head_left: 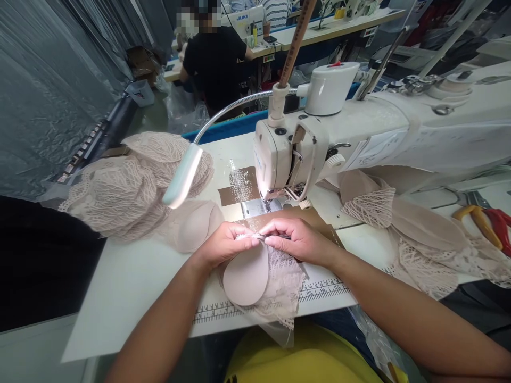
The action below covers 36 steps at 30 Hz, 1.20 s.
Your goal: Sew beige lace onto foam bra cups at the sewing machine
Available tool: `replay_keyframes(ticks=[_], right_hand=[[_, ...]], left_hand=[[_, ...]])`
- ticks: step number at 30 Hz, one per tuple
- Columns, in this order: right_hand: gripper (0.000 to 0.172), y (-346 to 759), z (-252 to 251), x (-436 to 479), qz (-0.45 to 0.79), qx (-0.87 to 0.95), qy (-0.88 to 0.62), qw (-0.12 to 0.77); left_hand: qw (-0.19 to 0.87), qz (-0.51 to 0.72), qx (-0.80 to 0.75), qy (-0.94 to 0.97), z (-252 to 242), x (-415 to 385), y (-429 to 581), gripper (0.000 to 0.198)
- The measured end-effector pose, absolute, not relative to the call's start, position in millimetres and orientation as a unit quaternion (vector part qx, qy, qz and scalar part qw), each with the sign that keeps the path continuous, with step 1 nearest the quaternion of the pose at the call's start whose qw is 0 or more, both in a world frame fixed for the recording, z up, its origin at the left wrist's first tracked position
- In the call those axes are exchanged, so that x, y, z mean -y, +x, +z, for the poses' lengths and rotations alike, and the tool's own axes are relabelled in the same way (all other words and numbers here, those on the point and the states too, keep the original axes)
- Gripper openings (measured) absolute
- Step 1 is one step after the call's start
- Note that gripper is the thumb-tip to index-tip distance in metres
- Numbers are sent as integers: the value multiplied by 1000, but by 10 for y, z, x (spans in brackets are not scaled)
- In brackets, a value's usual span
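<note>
My left hand (228, 243) is closed, thumb and fingers pinching the top edge of a beige bra cup (246, 277) with lace (285, 282) attached. My right hand (298, 240) is closed around a slim metal tool (262, 236), perhaps thread snips or tweezers; the fingers hide most of it. Its tip meets the fabric edge at my left fingertips. The cup and lace hang toward me over the table's front edge. Just beyond my hands is the needle area of a white sewing machine (275, 154).
Stacked lace cups (115, 191) lie at the left, with a single cup piece (194, 226) nearer. More lace pieces (427, 234) and red-handled scissors (497, 226) are at the right. A lamp (183, 175) arches over the white table (131, 287). A person (215, 64) sits beyond.
</note>
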State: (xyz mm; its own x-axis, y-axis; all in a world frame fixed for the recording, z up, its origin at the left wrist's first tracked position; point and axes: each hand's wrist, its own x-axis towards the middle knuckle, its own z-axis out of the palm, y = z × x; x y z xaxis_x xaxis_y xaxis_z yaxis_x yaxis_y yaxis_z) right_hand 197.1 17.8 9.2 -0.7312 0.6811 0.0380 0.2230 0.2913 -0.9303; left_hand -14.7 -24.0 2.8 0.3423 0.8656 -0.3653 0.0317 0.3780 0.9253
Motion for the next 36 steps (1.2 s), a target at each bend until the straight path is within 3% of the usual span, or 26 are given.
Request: replay_keyframes(ticks=[11,31,36], right_hand=[[19,1940,86,-138,525,769,-288,224],[14,1911,105,-134,481,806,-290,187],[18,1885,65,-155,475,795,-314,209]], left_hand=[[688,276,-441,507,25,236,-135,42],[685,261,-446,513,-17,251,-102,43],[674,250,-459,523,-13,255,-100,34]])
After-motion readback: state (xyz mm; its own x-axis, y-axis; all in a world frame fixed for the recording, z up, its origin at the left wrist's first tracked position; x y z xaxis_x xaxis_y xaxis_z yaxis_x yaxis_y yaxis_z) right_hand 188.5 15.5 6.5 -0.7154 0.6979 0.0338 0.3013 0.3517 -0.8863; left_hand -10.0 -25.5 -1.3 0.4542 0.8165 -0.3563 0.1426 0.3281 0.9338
